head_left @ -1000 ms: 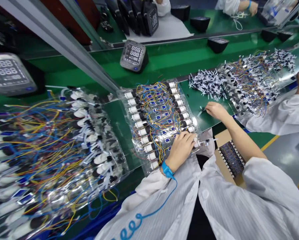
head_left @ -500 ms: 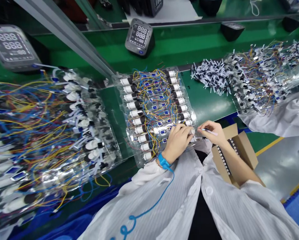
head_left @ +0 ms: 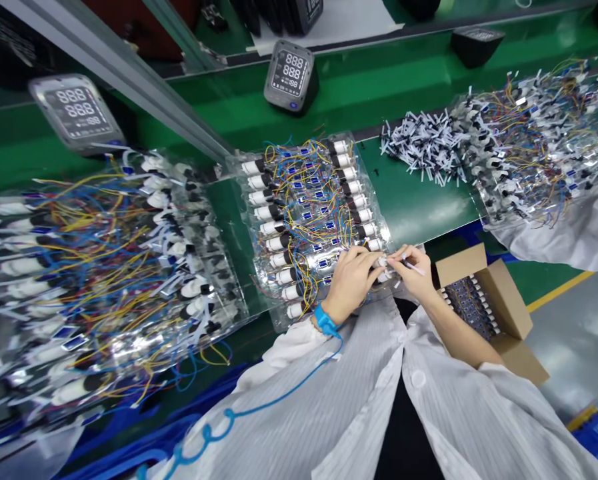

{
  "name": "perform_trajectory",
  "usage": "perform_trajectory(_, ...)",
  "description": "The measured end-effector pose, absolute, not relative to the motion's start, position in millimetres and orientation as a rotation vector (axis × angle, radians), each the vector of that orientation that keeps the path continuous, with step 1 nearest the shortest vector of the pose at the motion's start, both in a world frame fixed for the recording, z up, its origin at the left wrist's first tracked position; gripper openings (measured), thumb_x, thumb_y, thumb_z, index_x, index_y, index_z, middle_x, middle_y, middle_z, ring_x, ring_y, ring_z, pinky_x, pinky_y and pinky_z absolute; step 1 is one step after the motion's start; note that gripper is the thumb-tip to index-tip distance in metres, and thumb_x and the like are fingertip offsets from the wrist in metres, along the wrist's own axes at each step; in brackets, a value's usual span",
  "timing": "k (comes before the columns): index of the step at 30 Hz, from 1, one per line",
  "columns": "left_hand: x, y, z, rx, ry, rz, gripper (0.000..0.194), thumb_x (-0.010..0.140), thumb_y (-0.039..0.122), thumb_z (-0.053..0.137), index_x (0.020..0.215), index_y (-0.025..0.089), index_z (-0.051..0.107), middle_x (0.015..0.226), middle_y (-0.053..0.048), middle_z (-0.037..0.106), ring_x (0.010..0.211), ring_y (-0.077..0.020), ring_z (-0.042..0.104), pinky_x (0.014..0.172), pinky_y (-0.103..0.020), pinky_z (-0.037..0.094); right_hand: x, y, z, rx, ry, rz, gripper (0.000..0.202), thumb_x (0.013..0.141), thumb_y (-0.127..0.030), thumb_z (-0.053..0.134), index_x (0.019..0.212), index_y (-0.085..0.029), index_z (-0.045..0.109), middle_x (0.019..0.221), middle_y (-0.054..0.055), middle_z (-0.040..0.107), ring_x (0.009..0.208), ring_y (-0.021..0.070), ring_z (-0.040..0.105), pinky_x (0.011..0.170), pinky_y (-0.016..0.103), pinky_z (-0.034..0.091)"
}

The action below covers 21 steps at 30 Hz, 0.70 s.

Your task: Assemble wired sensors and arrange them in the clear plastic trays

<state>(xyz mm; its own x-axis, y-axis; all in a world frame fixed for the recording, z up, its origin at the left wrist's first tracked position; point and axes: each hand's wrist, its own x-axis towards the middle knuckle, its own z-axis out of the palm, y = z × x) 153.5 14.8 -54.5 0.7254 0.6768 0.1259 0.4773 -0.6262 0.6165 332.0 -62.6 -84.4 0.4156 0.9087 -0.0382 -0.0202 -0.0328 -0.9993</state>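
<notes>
Head view: at the near right corner of the clear tray (head_left: 281,319), the left hand (head_left: 353,280) is clamping thumb and fingers on a white cylinder (head_left: 381,261). Right beside it, the right hand (head_left: 415,270) is pinching a pale strip (head_left: 415,268). Strips are lying in a heap (head_left: 423,145) right of the tray; a display unit (head_left: 289,75) is sitting behind it, and an open carton (head_left: 513,303) is standing to its lower right.

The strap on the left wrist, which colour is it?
The strap is blue, clearest in the head view.
</notes>
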Motion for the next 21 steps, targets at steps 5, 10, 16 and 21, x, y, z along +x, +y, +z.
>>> perform_trajectory(5,154.1,15.4,-54.1,2.371,0.878,0.482,0.028,0.101,0.032,0.071,0.125,0.018,0.073,0.116,-0.01,0.079,0.114,-0.0294,0.063,0.095,-0.046,0.05,328.7,-63.5,-88.9,-1.392,-0.811,0.919,0.03,0.086,-0.041,0.085,0.078,-0.024,0.061,0.086,0.003,0.074,0.083,0.0205,0.072,0.081,0.038,0.059)
perform_trajectory(10,154.7,15.3,-56.6,2.369,0.88,0.504,0.029,0.1,0.033,0.072,0.124,0.017,0.075,0.114,-0.01,0.079,0.111,-0.029,0.063,0.093,-0.045,0.05,329.1,-62.8,-86.5,-1.374,-0.851,0.899,0.027,0.087,-0.038,0.084,0.077,-0.024,0.064,0.084,0.003,0.073,0.08,0.02,0.07,0.078,0.037,0.057)
perform_trajectory(16,156.1,14.9,-60.6,2.322,0.822,0.522,0.029,0.102,0.033,0.069,0.126,0.018,0.074,0.116,-0.009,0.08,0.112,-0.0289,0.061,0.096,-0.046,0.052,331.1,-65.4,-88.1,-1.419,-0.936,0.852,0.023,0.088,-0.036,0.083,0.076,-0.025,0.066,0.083,0.003,0.073,0.082,0.022,0.072,0.078,0.04,0.058)
perform_trajectory(21,156.1,14.4,-62.3,2.295,0.805,0.531,0.026,0.102,0.03,0.067,0.125,0.019,0.073,0.112,-0.01,0.078,0.114,-0.0294,0.06,0.099,-0.047,0.052,338.8,-65.6,-84.6,-1.493,-1.163,0.765,0.014,0.089,-0.034,0.081,0.08,-0.026,0.072,0.088,0.005,0.078,0.088,0.0253,0.074,0.081,0.044,0.059)
